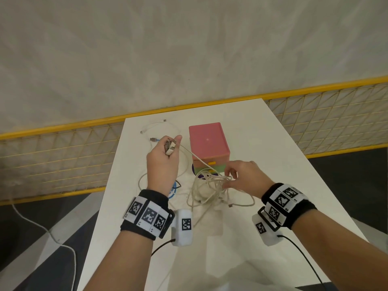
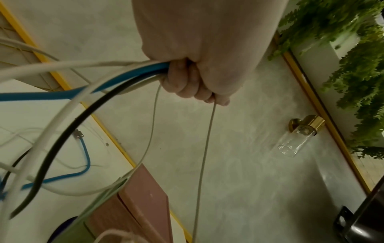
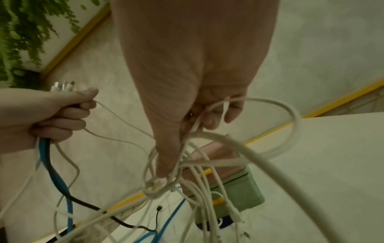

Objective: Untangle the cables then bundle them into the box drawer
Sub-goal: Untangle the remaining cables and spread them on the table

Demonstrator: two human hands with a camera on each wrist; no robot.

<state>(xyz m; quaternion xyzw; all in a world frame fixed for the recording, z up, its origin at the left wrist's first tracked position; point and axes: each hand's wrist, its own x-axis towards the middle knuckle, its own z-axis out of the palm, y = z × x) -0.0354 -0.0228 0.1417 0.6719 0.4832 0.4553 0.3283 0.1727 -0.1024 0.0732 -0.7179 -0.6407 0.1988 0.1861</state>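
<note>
My left hand [image 1: 168, 152] is raised over the white table [image 1: 262, 143] and grips a bunch of cable ends; the plugs [image 1: 170, 148] stick out of the fist. In the left wrist view the fist [image 2: 187, 78] holds white, blue [image 2: 116, 82] and black cables. My right hand [image 1: 237, 175] pinches strands of the white cable tangle [image 1: 210, 190] in front of the pink drawer box [image 1: 207, 141]. In the right wrist view its fingers [image 3: 207, 118] hook white loops, and a knot [image 3: 155, 185] hangs below. A taut white cable [image 1: 189, 153] runs between both hands.
The box has yellow drawer handles [image 1: 212, 163] and a green lower drawer [image 1: 218, 169]. A loose white cable [image 1: 153, 124] and a blue cable's plug [image 1: 154, 139] lie at the table's far left. A yellow-framed wire fence [image 1: 63, 148] borders the table. A white cord [image 1: 42, 227] lies on the floor.
</note>
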